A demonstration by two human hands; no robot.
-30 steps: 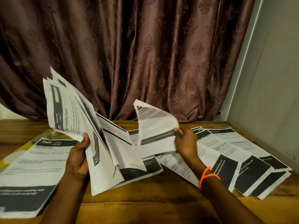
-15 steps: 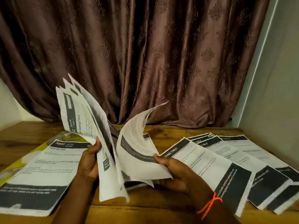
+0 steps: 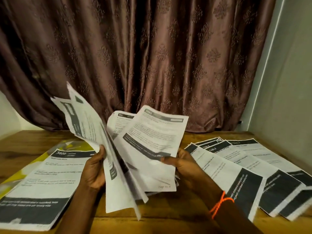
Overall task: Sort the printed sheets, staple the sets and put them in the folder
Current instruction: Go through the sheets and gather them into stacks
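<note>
Sorting is the step in hand: the left hand (image 3: 93, 168) grips a fanned sheaf of white printed sheets (image 3: 94, 135) above the wooden surface (image 3: 168, 222), and the right hand (image 3: 181, 163) pinches one black-banded sheet (image 3: 152, 141). Next, it likely belongs on a matching pile: the left stack (image 3: 47, 179) or the right row (image 3: 253, 166).

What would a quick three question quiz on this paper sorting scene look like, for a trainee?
1. True or false: the left hand grips an upright sheaf of sheets.
2. The pile headed 3800 lies on which side of the hands? A the person's left, B the person's right.
3. What does the right hand pinch?

Key: 1 true. 2 A. 3 a single printed sheet.
</note>
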